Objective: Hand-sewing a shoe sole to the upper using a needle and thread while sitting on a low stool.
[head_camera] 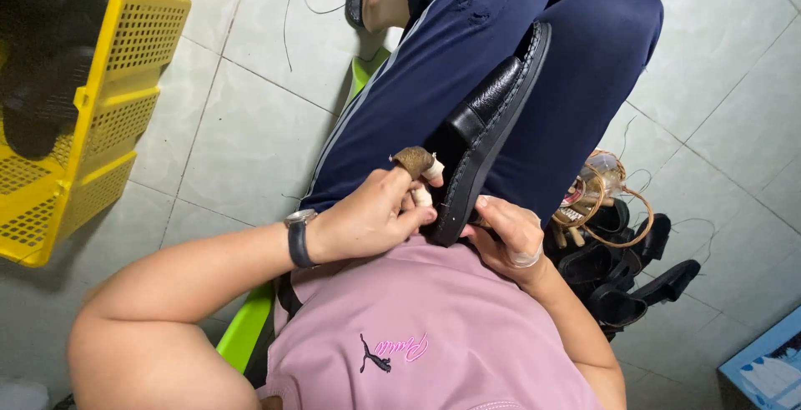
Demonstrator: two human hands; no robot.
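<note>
A black leather shoe (492,118) lies between my knees, sole edge up, its heel end against my pink shirt. My left hand (371,218) grips the shoe's near end from the left; its forefinger wears a brown leather finger guard (415,160) and a taped tip. My right hand (509,235) holds the same end from the right, fingers curled on the sole edge, a clear band across the knuckles. A dark watch (299,239) sits on my left wrist. Any needle or thread between the fingers is too small to tell.
A yellow perforated plastic basket (100,110) stands at the left on the tiled floor (242,126). Several black shoes (626,276) are piled at the right beside a coil of tan cord (605,197). A green stool edge (246,326) shows under me. A blue box (768,368) sits bottom right.
</note>
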